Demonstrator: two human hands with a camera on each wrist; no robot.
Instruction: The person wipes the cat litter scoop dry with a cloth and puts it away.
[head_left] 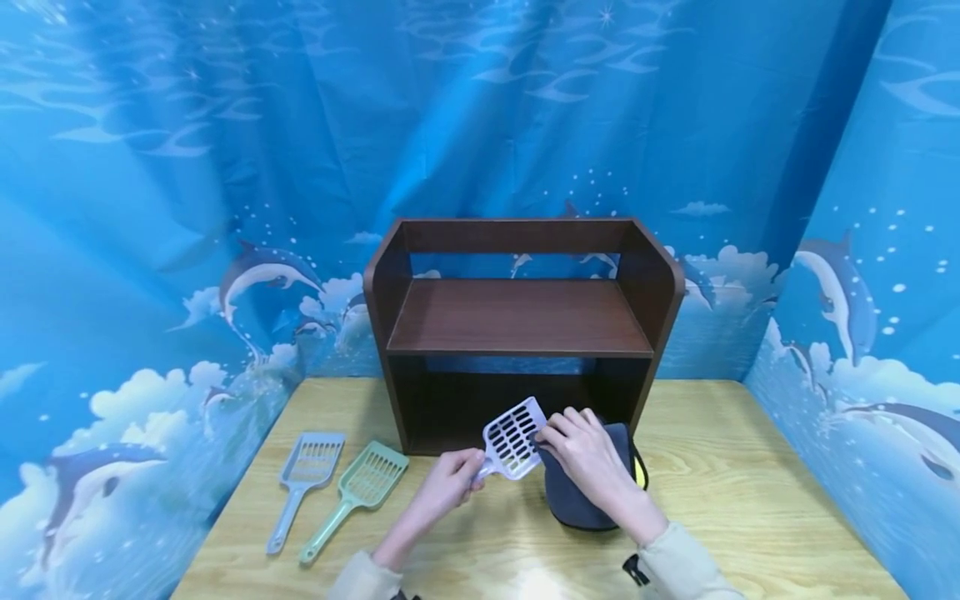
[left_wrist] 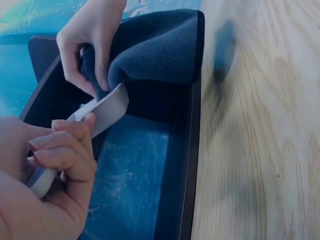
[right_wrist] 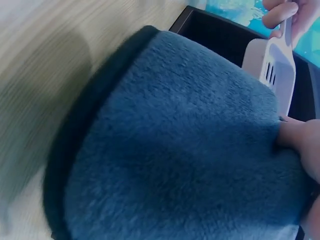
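In the head view my left hand [head_left: 450, 479] grips the handle of a pale lavender litter scoop [head_left: 504, 443], its slotted head raised above the table and tilted up to the right. My right hand [head_left: 581, 454] pinches a dark blue-grey cloth [head_left: 567, 498] with black edging at the scoop's right edge. Fuzzy cloth [right_wrist: 175, 130] fills much of the right wrist view, hanging from the hand. Seen from the left wrist, the right fingers [left_wrist: 101, 65] bunch the cloth against the far rim of the scoop [left_wrist: 112, 107].
A blue litter scoop [head_left: 298, 485] and a green one [head_left: 352, 496] lie on the wooden table [head_left: 757, 500] at the left. A dark brown two-tier shelf [head_left: 517, 317] stands behind my hands. Something yellow [head_left: 640, 472] shows at the cloth's right side. Dolphin-print curtains surround the table.
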